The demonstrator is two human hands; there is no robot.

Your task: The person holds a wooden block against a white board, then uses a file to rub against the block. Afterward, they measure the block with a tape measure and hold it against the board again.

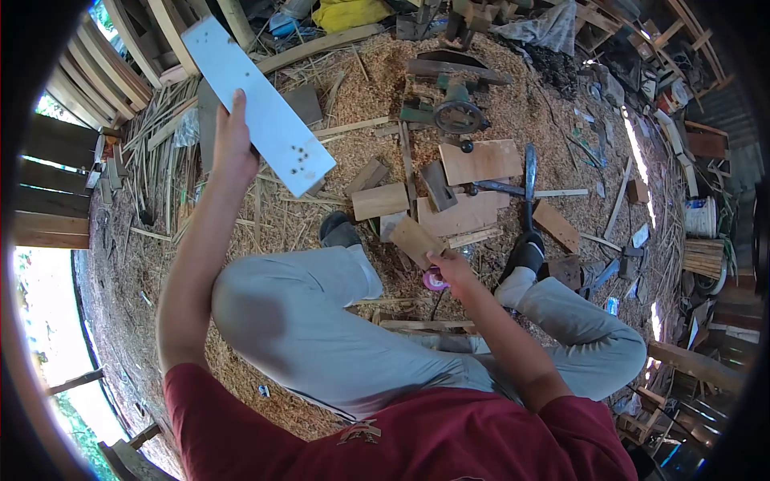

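Observation:
My left hand is closed on the edge of a long white board, which is raised at a slant and has small dark holes near both ends. My right hand grips the near corner of a small rectangular wooden block, low between my feet. Just below those fingers shows a pink round object, partly covered by the hand. Beyond the block lie a flat wooden board, another wood piece and a hammer-like tool with a dark handle.
A machine with a green handwheel stands on the shavings-covered ground ahead. Long planks lean at the upper left. A white bucket stands at the right, and a yellow cloth or sack lies at the back.

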